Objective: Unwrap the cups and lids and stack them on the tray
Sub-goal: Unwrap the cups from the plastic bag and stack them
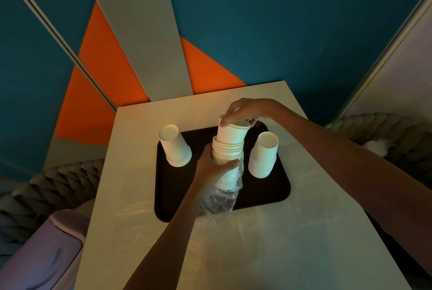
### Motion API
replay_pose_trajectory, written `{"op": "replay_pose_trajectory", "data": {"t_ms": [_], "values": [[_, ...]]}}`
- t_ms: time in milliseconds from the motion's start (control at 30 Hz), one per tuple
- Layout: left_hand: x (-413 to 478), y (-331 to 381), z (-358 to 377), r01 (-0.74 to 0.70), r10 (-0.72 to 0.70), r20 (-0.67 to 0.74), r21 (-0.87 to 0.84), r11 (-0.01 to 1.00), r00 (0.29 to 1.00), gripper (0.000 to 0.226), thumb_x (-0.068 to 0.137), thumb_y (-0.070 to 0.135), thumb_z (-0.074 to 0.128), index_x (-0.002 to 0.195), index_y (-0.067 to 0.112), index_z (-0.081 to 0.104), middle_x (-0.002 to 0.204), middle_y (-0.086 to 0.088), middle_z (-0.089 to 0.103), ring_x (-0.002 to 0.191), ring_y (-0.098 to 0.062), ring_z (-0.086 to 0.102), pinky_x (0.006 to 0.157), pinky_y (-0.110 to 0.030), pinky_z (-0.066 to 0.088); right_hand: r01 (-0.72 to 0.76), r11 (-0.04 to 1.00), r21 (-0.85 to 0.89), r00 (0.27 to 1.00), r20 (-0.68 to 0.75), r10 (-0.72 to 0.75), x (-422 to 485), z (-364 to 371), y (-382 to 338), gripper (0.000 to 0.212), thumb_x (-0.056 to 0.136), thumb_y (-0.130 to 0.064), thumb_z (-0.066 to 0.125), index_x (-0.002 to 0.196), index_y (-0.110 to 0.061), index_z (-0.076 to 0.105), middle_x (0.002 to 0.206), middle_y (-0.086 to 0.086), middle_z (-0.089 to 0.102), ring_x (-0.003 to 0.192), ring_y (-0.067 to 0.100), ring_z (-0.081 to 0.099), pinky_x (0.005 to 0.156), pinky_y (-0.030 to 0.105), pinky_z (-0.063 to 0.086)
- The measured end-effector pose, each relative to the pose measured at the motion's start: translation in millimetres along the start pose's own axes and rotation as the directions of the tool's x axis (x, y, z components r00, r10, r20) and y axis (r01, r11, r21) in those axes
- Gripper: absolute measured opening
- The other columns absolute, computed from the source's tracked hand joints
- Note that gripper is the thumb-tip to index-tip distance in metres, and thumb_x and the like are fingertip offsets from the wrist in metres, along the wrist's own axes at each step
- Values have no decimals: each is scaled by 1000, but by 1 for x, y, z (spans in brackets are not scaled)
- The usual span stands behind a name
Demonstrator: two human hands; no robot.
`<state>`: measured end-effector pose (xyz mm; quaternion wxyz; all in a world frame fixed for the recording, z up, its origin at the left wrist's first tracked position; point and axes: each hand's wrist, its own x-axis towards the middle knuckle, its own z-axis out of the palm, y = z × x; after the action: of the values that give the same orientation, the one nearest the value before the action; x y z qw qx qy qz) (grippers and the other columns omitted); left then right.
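Observation:
A black tray [268, 194] lies on the pale table. Over its middle my left hand [211, 168] grips a stack of white paper cups [228, 149] whose lower part sits in crumpled clear plastic wrap [224, 196]. My right hand [243, 111] pinches the rim of the top cup [232, 133], which is raised partly out of the stack. An upside-down white cup [175, 146] stands on the tray's left side. A short stack of upside-down cups [264, 155] stands on the tray's right side. No lids are visible.
The table [280, 243] reaches from the tray to the near edge, and clear plastic film lies spread thinly over its near part. Grey woven seats [46, 187] flank it on both sides. A pale purple bin [39, 252] stands at lower left.

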<state>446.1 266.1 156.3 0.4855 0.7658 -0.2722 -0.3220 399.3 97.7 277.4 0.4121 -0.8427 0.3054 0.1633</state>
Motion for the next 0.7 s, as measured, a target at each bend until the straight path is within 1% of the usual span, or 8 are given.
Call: {"op": "replay_pose_trajectory", "data": {"t_ms": [100, 167, 300, 367, 467, 533, 600, 700], "values": [[0, -2, -4, -9, 9, -19, 15, 1000, 1000, 80, 66, 26, 86, 133, 18, 42, 112, 10, 54, 103, -8, 55, 78, -16, 44, -9, 995, 96, 1000, -7, 9, -8, -9, 9, 36, 89, -32, 62, 115, -10, 53, 93, 1, 56, 83, 16, 55, 69, 25, 48], [0, -1, -5, -16, 17, -27, 28, 999, 1000, 80, 66, 24, 86, 133, 18, 42, 114, 9, 54, 103, -9, 54, 81, -20, 44, -24, 995, 100, 1000, 18, 23, -13, -13, 17, 33, 90, -29, 60, 115, -10, 51, 100, 6, 57, 89, 21, 56, 76, 26, 50], [1, -1, -8, -29, 30, -73, 14, 999, 997, 76, 66, 22, 85, 129, 15, 44, 110, 8, 54, 98, -7, 54, 71, -10, 42, -48, 986, 156, 998, 50, 41, -19, -22, 31, 34, 89, -24, 60, 119, -14, 46, 109, 10, 59, 104, 28, 59, 92, 33, 48], [3, 2, -8, -34, 33, -98, -7, 999, 995, 74, 67, 21, 85, 128, 15, 44, 109, 8, 55, 99, -9, 55, 74, -12, 44, -55, 985, 164, 997, 66, 45, -20, -25, 39, 38, 88, -23, 62, 121, -16, 44, 113, 12, 60, 108, 29, 60, 96, 33, 48], [8, 8, -5, -44, 37, -116, -58, 997, 993, 77, 65, 22, 86, 129, 15, 44, 114, 5, 57, 105, -13, 57, 86, -26, 48, -59, 987, 147, 992, 116, 42, -22, -25, 46, 47, 86, -20, 66, 127, -14, 43, 118, 11, 59, 111, 25, 59, 97, 32, 48], [11, 12, -3, -48, 38, -121, -75, 996, 992, 77, 65, 22, 86, 128, 17, 43, 115, 5, 57, 105, -12, 57, 89, -28, 48, -46, 990, 134, 992, 120, 30, -25, -22, 51, 52, 85, -19, 68, 130, -12, 43, 120, 7, 57, 110, 20, 56, 90, 28, 50], [13, 15, -1, -53, 41, -129, -87, 995, 991, 76, 65, 21, 86, 127, 18, 42, 114, 6, 56, 105, -12, 56, 90, -29, 48, -15, 986, 168, 997, 74, 3, -26, -18, 58, 56, 83, -19, 70, 132, -12, 44, 122, 6, 57, 109, 18, 55, 81, 23, 50], [13, 16, 1, -52, 38, -151, -94, 994, 988, 77, 65, 20, 86, 128, 16, 41, 113, 7, 56, 103, -11, 56, 87, -27, 47, 67, 958, 278, 990, -135, -30, -26, -11, 74, 67, 77, -14, 76, 135, -11, 42, 124, 4, 54, 111, 20, 52, 84, 28, 45]]}}
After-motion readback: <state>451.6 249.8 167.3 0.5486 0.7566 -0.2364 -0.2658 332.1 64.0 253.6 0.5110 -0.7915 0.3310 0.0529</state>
